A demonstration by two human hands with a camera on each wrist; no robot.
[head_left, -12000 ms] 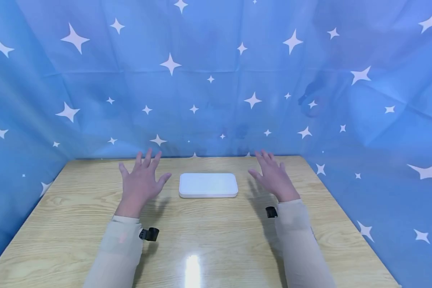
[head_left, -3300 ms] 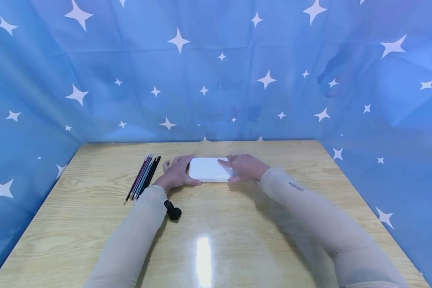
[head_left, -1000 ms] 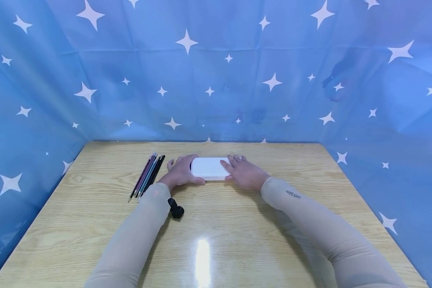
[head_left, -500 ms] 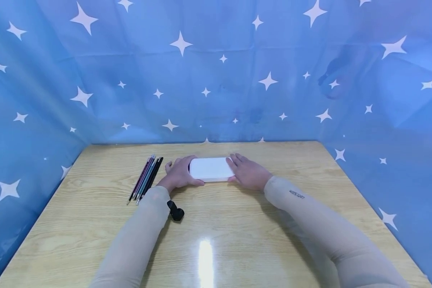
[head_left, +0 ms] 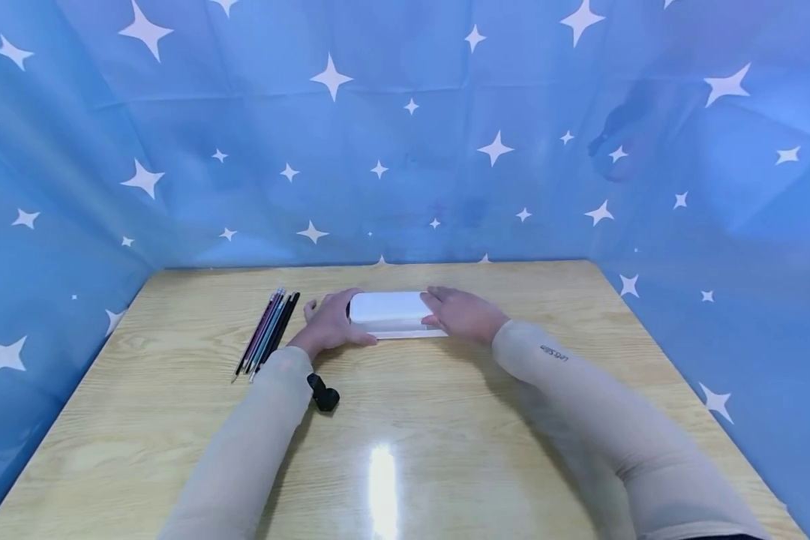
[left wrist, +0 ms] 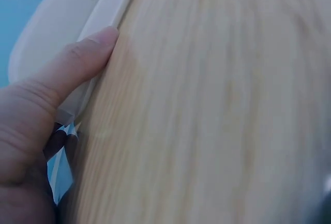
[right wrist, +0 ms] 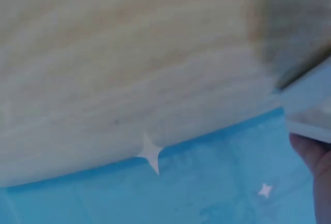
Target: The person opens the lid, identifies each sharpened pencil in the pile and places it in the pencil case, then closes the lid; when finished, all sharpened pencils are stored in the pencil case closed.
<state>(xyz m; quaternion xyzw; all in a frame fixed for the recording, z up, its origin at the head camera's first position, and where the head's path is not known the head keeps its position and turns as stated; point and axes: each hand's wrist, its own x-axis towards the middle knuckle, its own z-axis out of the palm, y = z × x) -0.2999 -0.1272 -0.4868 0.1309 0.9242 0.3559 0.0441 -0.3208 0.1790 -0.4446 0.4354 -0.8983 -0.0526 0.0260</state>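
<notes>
Left arm [head_left: 236, 450] and right arm [head_left: 580, 390] converge forward.
Left grip [head_left: 329, 324] is curled, thumb [left wrist: 83, 63] apart from its fingers; right grip [head_left: 471, 313] faces it, elbow [head_left: 626, 478] bent.

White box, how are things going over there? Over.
Left hand grips box at left end; right hand holds right end. Box looks partly open. Pencils lie left, apart from box.

pencils [head_left: 266, 336] left of box [head_left: 386, 306] | both on table [head_left: 459, 420] | curtain [head_left: 405, 187] behind
</notes>
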